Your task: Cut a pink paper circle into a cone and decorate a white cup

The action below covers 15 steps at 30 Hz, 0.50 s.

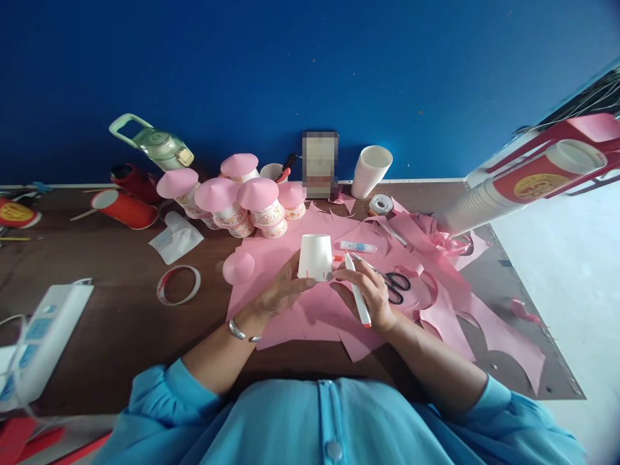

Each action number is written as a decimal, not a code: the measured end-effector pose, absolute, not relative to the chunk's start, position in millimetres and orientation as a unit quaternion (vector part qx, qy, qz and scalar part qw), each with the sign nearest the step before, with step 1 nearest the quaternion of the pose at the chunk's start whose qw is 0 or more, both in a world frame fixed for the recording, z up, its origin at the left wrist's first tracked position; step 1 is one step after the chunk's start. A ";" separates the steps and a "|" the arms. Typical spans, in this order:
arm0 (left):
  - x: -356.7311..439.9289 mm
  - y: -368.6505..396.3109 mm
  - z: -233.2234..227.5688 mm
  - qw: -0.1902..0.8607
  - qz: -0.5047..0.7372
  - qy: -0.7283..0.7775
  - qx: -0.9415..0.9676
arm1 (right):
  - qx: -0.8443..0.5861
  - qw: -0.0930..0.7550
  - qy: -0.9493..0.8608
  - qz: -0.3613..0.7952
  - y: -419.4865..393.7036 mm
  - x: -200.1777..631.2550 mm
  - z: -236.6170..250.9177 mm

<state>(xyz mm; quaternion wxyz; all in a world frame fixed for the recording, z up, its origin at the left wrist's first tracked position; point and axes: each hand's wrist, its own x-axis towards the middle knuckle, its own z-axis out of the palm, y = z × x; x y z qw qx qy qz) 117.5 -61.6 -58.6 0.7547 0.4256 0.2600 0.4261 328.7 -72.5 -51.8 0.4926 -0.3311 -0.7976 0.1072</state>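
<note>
Left hand [283,290]: you grip an upturned white cup [315,256] over the pink paper [310,310].
Right hand [371,294]: closed around a marker [357,290], tip at the cup.
Done: capped cups [242,194] behind.
Left: this cup lacks a cap.

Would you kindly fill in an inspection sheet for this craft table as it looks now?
Surface: brown table, spread with pink paper.
Job's things: upturned white paper cup; white marker.
Clutter: scissors, glue tube, pink-capped cups, tape ring, cup stack.
Hands: left hand steadies the cup; right hand grips the marker.
Cables: power strip at left edge.
Surroundings: blue wall.
</note>
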 end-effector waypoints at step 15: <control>118.3 -60.3 -44.6 0.734 0.433 0.279 0.443 | -0.297 0.552 -0.770 0.116 -83.2 318.4 -22.4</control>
